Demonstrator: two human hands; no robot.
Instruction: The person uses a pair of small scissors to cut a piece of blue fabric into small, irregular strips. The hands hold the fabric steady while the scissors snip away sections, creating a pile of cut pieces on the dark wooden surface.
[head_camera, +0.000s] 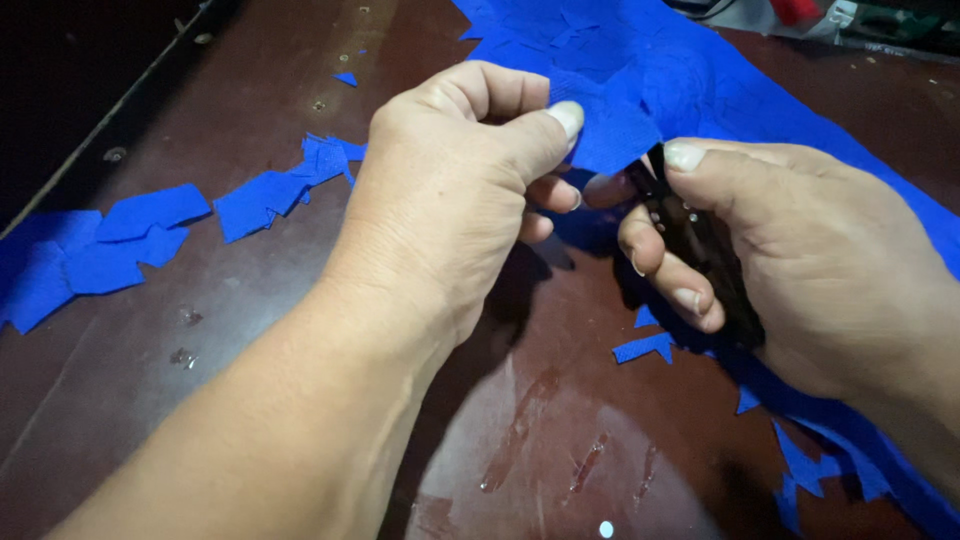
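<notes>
Both forearms reach in close over the dark table (250, 330); the left hand (450, 190) pinches the edge of the blue cloth (640, 90) taut between thumb and fingers. Beside it, the right hand (800, 260) grips black scissors (700, 250) at that edge. Cut blue scraps (150, 230) lie well to the left.

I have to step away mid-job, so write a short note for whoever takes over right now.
Left hand: pinches the edge of the blue fabric sheet.
Right hand: closed on black scissors, blades at that edge.
Done: cut blue pieces lie in a row at left on the dark table; small scraps sit under the hands.
Left: most of the sheet is uncut.
</notes>
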